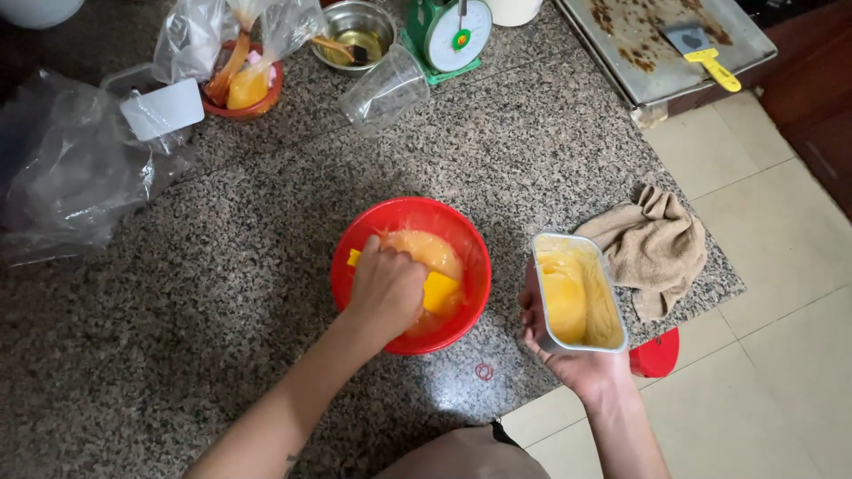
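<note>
A red bowl (351, 248) with yellow batter (433, 251) stands on the speckled granite counter (177, 293). My left hand (387, 288) is inside the bowl, closed on a yellow scraper (441, 290) that dips into the batter. Just right of the bowl, over the counter's edge, my right hand (555, 350) holds a rectangular metal tin (578, 293) from below. The tin is partly filled with the same yellow batter.
A beige cloth (655, 246) lies at the counter's right edge. At the back are a clear plastic cup (383, 89), a green scale (450, 34), a steel bowl (357, 31), plastic bags (71, 168), a small red bowl (248, 89) and a baking tray with a yellow-handled scraper (707, 55). A rubber band (484, 371) lies near the bowl.
</note>
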